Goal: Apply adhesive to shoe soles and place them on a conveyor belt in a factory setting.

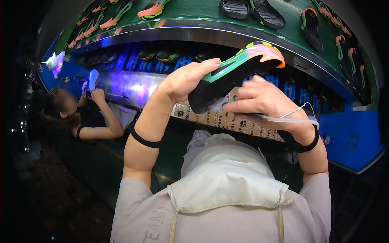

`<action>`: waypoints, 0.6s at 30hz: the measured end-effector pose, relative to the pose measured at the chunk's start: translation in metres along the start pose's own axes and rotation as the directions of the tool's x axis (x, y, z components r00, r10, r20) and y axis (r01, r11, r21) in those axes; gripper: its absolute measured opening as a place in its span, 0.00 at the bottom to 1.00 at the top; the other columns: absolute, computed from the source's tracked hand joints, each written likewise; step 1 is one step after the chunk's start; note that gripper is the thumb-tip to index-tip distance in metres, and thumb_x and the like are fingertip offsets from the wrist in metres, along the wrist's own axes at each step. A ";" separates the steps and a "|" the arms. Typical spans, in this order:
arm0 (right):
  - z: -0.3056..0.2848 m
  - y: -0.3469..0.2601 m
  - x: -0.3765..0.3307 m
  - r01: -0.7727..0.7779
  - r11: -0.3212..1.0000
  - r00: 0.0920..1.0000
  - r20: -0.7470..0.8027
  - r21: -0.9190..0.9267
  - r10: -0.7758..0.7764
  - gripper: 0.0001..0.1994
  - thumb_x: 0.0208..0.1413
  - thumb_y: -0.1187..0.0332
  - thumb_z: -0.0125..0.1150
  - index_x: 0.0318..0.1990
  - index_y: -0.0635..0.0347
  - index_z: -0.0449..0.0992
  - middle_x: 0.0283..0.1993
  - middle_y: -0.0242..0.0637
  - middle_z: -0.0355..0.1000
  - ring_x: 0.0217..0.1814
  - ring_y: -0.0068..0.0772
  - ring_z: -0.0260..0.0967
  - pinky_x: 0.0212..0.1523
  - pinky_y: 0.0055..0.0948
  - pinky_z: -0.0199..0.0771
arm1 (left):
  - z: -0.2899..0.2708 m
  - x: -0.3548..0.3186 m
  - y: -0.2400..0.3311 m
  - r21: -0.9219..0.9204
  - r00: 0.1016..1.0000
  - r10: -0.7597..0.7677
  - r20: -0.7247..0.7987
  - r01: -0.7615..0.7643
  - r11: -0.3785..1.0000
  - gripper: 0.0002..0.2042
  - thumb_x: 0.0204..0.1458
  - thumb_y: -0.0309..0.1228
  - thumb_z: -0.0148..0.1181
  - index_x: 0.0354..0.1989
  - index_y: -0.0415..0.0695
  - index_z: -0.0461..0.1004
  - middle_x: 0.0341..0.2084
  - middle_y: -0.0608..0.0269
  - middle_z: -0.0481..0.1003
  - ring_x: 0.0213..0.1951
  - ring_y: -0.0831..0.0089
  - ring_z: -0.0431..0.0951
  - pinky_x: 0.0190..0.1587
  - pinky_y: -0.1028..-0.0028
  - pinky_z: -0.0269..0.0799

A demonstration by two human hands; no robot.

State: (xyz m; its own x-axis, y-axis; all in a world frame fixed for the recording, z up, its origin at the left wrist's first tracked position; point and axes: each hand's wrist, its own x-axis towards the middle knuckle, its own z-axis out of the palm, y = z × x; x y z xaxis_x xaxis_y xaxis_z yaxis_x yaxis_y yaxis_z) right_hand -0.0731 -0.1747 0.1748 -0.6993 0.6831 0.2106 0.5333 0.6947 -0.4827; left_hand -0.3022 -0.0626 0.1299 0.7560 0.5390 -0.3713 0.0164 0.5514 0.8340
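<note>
My left hand (184, 83) grips a shoe sole (239, 67) by its heel end, thumb on the coloured side wall. The sole is tilted, its black inner face toward me and its rim shading from green to orange. In my right hand (263, 97) is a brush with whitish bristles (219, 104), its fingers closed round it. The bristles are at the heel part of the black face, slightly blurred. A pale handle or tube (289, 120) runs back from the fingers to my wrist, with a thin white cord looping above it.
A cardboard-covered ledge (221, 120) lies below my hands. Beyond is a green conveyor belt (194, 13) with several soles and a metal edge. Blue racks (289, 89) with more soles stand underneath. At left, another person (95, 117) holds a sole in violet light.
</note>
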 end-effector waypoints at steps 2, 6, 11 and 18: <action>0.004 0.004 -0.002 0.042 0.998 0.999 -0.003 0.046 -0.042 0.19 0.45 0.71 0.72 0.49 0.51 0.84 0.31 0.31 0.68 0.38 0.37 0.67 0.43 0.37 0.62 | -0.001 0.002 0.003 0.042 0.999 0.019 0.029 -0.020 0.999 0.23 0.69 0.45 0.52 0.53 0.35 0.79 0.39 0.60 0.83 0.35 0.78 0.82 0.38 0.76 0.79; 0.002 0.004 -0.006 0.039 0.996 0.999 -0.030 0.082 -0.037 0.22 0.43 0.70 0.74 0.50 0.51 0.83 0.32 0.31 0.69 0.40 0.37 0.68 0.43 0.38 0.62 | -0.006 0.002 0.000 0.036 0.999 -0.038 -0.013 0.038 0.999 0.23 0.70 0.46 0.51 0.53 0.35 0.79 0.40 0.58 0.83 0.37 0.76 0.83 0.40 0.76 0.81; 0.011 0.011 -0.008 0.049 0.971 0.998 0.030 0.234 -0.058 0.18 0.51 0.69 0.74 0.51 0.51 0.83 0.31 0.33 0.69 0.38 0.39 0.68 0.43 0.36 0.63 | -0.014 0.002 -0.013 -0.099 0.999 -0.038 0.011 0.038 0.994 0.24 0.71 0.46 0.48 0.59 0.37 0.75 0.43 0.57 0.83 0.39 0.75 0.84 0.42 0.74 0.82; 0.030 0.039 -0.019 -0.293 0.705 0.846 -0.167 0.646 0.505 0.12 0.54 0.74 0.71 0.46 0.63 0.85 0.39 0.38 0.81 0.41 0.28 0.78 0.45 0.29 0.77 | -0.020 -0.006 -0.097 -0.386 0.977 0.038 0.212 0.048 0.921 0.34 0.69 0.56 0.35 0.67 0.38 0.66 0.52 0.42 0.78 0.50 0.52 0.82 0.55 0.56 0.80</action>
State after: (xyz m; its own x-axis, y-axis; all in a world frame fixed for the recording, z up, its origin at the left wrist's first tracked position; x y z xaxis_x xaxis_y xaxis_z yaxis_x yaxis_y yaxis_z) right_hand -0.0532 -0.1680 0.1265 -0.2428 0.9671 0.0764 0.2736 0.1438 -0.9510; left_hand -0.3209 -0.1067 0.0432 0.8775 0.4125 -0.2446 -0.2013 0.7798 0.5928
